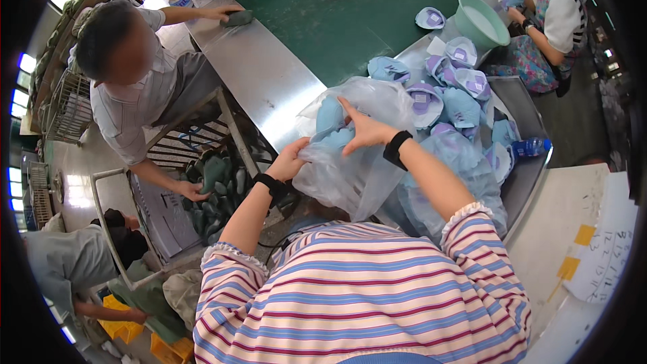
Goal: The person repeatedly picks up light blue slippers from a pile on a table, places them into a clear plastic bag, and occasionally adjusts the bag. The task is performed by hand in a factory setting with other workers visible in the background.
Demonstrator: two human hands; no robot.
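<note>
Here, in the head view, the person's left hand (288, 160) pinches the near edge of a clear plastic bag (350, 162), fingers closed on the film, while the right hand (364, 131) lies across the top of the same bag with fingers spread and the thumb pointing up toward the far side (whether it actually grips the film or only presses on it cannot be told). The bag sits at the near edge of the steel table (269, 87), just in front of the person's striped shirt, and pale blue moulded shoe parts (330, 121) show through it. Beside the right hand, a heap of similar blue and lilac pieces (445, 94) lies spread toward the right end of the table, with a blue-capped bottle (529, 147) at its edge. Farther off stands a green basin (480, 21). On the left, another person leans over a crate of dark green pieces (216, 189) under the table, one hand among them. A second co-worker sits at the far right.
</note>
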